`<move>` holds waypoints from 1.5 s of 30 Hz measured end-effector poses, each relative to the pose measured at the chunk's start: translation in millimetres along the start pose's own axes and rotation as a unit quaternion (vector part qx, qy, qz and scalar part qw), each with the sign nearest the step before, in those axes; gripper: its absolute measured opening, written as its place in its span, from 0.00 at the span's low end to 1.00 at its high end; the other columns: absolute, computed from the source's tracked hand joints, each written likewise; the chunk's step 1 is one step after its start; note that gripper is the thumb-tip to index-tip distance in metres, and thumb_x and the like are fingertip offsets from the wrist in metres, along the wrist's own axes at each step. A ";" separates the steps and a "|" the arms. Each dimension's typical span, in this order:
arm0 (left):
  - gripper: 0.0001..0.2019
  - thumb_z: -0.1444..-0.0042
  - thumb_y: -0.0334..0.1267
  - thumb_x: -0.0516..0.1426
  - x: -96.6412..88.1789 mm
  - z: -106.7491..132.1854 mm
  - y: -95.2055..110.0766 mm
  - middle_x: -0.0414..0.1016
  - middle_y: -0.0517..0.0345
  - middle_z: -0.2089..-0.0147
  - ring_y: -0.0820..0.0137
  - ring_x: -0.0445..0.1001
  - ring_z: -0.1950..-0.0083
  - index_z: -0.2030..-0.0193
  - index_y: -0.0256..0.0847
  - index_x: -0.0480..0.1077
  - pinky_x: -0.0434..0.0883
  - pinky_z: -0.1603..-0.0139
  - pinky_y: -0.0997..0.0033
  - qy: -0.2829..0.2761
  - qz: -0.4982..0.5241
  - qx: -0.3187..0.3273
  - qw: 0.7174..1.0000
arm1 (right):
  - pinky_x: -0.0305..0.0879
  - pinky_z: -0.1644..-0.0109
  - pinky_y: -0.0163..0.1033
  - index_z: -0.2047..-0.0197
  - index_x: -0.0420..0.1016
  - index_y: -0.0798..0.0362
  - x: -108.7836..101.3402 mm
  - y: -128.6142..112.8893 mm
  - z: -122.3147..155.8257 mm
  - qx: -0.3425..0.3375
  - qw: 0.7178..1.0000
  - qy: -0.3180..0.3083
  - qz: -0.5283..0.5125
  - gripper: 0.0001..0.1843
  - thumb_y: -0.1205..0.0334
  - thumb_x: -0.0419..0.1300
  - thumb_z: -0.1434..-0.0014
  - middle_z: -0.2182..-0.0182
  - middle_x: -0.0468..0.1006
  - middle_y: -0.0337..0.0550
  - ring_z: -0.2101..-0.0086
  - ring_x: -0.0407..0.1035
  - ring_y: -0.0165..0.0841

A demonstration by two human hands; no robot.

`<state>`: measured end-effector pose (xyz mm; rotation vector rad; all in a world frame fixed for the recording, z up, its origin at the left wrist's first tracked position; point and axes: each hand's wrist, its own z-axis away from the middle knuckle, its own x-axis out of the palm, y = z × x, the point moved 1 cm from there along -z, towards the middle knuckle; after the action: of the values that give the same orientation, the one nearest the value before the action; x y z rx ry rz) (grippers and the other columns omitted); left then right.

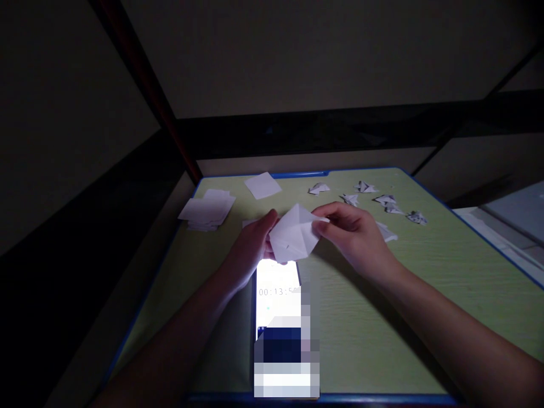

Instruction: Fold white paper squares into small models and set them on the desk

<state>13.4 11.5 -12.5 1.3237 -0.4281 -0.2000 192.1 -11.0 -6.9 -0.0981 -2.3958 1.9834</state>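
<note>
Folded paper (293,241), one, white, creased, with a small dark mark near its lower edge: held between both hands, raised above the worktop (429,294).

Left grip (249,249), bare hand: closed on the paper's left side, thumb along the edge, other fingers partly hidden behind.

Right grip (356,235), bare hand: narrow, thumb and forefinger pinching the paper's right corner.

Phone (276,277), one, screen lit: on the worktop below the paper, showing timer digits that begin 00:13; lower part blurred out.

Paper stack (208,208), white, loosely squared: far left of the worktop.

Single sheet (262,185), white, square: near the far edge, right of the stack.

Small folded pieces (365,186), six visible, white with dark markings: scattered at far right, two of them touching or nearly so.

Further white paper (386,232), one piece: partly hidden behind the right grip.

Worktop: pale green, blue-edged, carrying all loose paper; blue strip (301,174) along the far edge.
</note>
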 end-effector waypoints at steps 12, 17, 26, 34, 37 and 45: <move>0.07 0.53 0.39 0.60 2.6 3.8 6.6 0.69 0.62 0.77 0.77 0.65 0.76 0.75 0.37 0.70 0.61 0.76 0.77 0.016 -0.131 0.101 0.986 | 0.64 0.70 0.35 0.63 0.77 0.52 9.4 -3.9 4.0 0.025 0.998 -0.032 -0.051 0.08 0.58 0.63 0.46 0.73 0.75 0.38 0.73 0.67 0.28; 0.06 0.51 0.37 0.59 5.8 4.2 4.9 0.73 0.59 0.74 0.74 0.69 0.72 0.73 0.37 0.71 0.64 0.72 0.76 0.022 -0.195 0.137 0.971 | 0.57 0.75 0.34 0.75 0.73 0.54 11.1 -1.6 6.7 0.043 0.997 -0.062 0.018 0.11 0.56 0.66 0.50 0.79 0.72 0.37 0.78 0.62 0.26; 0.07 0.48 0.38 0.58 11.6 9.8 8.8 0.73 0.60 0.75 0.75 0.68 0.74 0.73 0.37 0.71 0.65 0.72 0.76 -0.011 -0.214 0.148 0.965 | 0.50 0.77 0.34 0.80 0.71 0.52 5.7 0.8 6.9 0.025 0.999 -0.048 -0.003 0.17 0.54 0.61 0.43 0.83 0.65 0.35 0.80 0.56 0.26; 0.09 0.46 0.38 0.57 10.7 10.9 11.3 0.69 0.61 0.78 0.76 0.65 0.76 0.75 0.37 0.72 0.61 0.75 0.76 -0.018 -0.230 0.152 0.961 | 0.59 0.72 0.36 0.78 0.74 0.52 4.0 4.7 3.5 0.006 0.999 -0.034 -0.020 0.14 0.59 0.58 0.41 0.81 0.67 0.36 0.77 0.62 0.29; 0.09 0.47 0.38 0.57 8.9 9.8 10.9 0.69 0.60 0.78 0.75 0.65 0.76 0.75 0.37 0.71 0.59 0.76 0.76 -0.008 -0.233 0.146 0.961 | 0.60 0.72 0.36 0.71 0.77 0.52 -0.8 4.9 -2.3 0.009 0.998 -0.007 -0.063 0.13 0.61 0.53 0.40 0.78 0.71 0.39 0.77 0.64 0.29; 0.11 0.46 0.39 0.56 5.4 6.5 10.0 0.68 0.60 0.78 0.75 0.64 0.76 0.76 0.37 0.70 0.58 0.77 0.76 0.013 -0.266 0.154 0.951 | 0.58 0.74 0.34 0.74 0.77 0.53 3.6 -0.3 0.7 0.013 1.000 -0.013 0.009 0.08 0.58 0.65 0.48 0.80 0.72 0.37 0.77 0.62 0.27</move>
<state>14.7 6.1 -0.7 1.7320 -0.0689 -0.5834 188.5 -11.6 -6.8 -0.0953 -2.3923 2.0352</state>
